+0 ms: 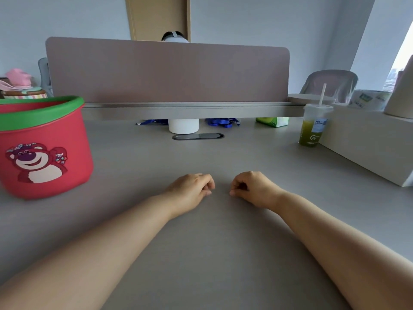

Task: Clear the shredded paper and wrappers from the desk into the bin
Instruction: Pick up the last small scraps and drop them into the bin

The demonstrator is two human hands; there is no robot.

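Grey laminate worktop (201, 253) runs bare under both forearms, with no shredded paper or wrappers showing anywhere on the open surface. The left hand (192, 189) and the right hand (250, 189) rest knuckles-up near the middle, close together but apart, each curled loosely with fingertips tucked toward the thumb. Whether either curl pinches a last scrap is hard to say; the fingers hide their own palms, and nothing pale pokes out.

The red bin (42, 148), with its green rim and bear picture, stands on the worktop well to the left of the left hand, mouth up and unobstructed. Its inside is not visible from this angle.

Judging from the bare surface, the clearing looks nearly or wholly finished, so the step in hand is probably a final check or a last drop. To do it well, any scrap caught in a curl should go across to the bin and be released low inside the rim, not from above, since light shreds drift. The left hand is the nearer one for that trip. A sweep of the eyes along the back edge is worthwhile: a green packet (272, 121) lies under the divider shelf beside the juice cup (312, 128), and it may or may not count as a wrapper. The cup is best left standing, well clear of any sweeping arm.
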